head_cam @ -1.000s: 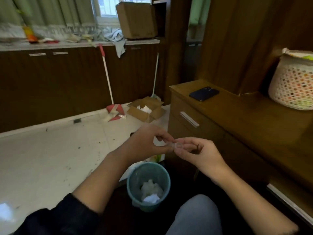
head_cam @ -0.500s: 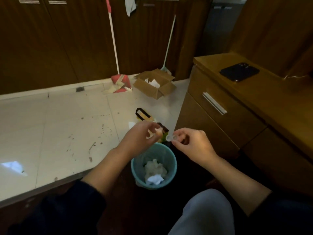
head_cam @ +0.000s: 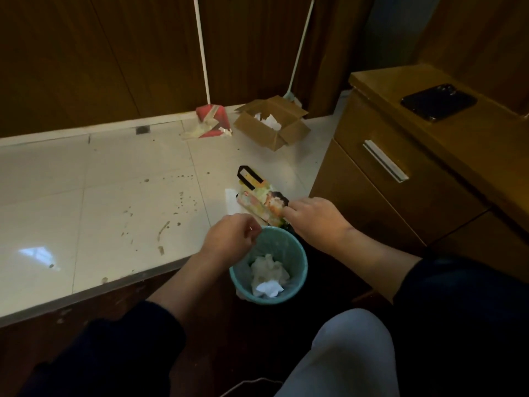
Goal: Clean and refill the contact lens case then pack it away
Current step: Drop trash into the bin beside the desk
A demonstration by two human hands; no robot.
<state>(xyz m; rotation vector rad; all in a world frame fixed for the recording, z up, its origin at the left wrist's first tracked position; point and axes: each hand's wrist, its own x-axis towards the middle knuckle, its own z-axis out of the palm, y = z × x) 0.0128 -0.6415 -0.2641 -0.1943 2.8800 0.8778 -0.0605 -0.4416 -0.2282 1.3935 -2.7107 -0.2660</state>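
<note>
Left hand [head_cam: 229, 239] curls by the bin [head_cam: 297, 253]; right hand [head_cam: 315, 222] reaches a bag [head_cam: 263, 202]; can't tell what either holds

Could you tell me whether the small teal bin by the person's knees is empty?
Not empty: the teal bin stands upright with crumpled white tissue lying inside.

No text, label or number can be read, not even on the printed bag [head_cam: 262, 203].
</note>
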